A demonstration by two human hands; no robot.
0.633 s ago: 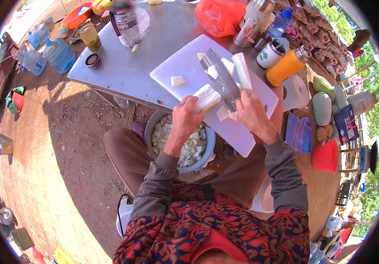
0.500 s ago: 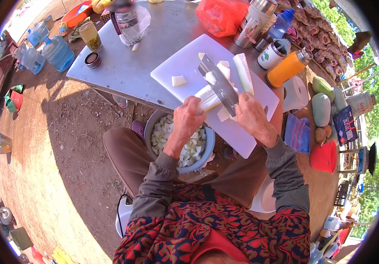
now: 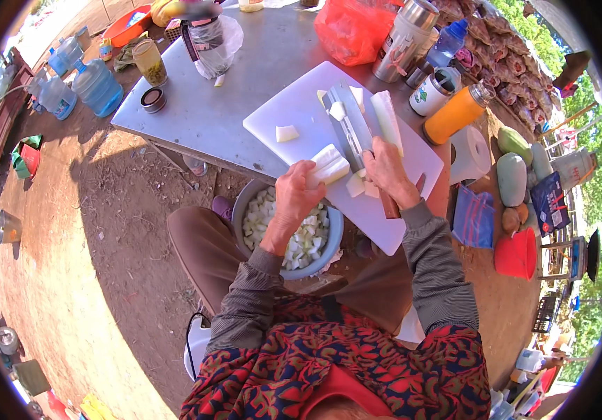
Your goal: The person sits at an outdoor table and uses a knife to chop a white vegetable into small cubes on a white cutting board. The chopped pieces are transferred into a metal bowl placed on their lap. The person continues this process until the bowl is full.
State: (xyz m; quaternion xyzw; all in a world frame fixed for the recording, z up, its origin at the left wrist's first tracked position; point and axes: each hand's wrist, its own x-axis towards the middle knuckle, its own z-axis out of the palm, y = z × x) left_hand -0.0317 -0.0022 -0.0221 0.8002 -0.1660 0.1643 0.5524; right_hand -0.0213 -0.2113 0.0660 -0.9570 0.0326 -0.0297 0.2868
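Observation:
My left hand [image 3: 295,190] grips a white vegetable piece [image 3: 329,162] on the white cutting board [image 3: 273,122]. My right hand [image 3: 392,171] is closed on a cleaver [image 3: 352,134], whose blade is turned flat-side up with white bits on it and whose wooden handle shows below my fingers. A longer white strip [image 3: 387,115] lies to the right of the blade, and a few loose pieces [image 3: 355,185] lie nearby. Below the board, between my legs, a grey-blue basin [image 3: 301,248] holds cut white pieces.
The metal table [image 3: 192,119] carries a red plastic bag [image 3: 350,28], a steel flask [image 3: 395,52], an orange bottle [image 3: 455,112], a wrapped item [image 3: 210,49] and a jar [image 3: 148,61]. Green gourds [image 3: 511,175], a red bucket [image 3: 515,255] and water jugs [image 3: 98,87] stand around.
The cleaver has moved rightward and tilted, showing more of its handle. My right hand has shifted slightly right, leaving a gap between the blade and the piece in my left hand.

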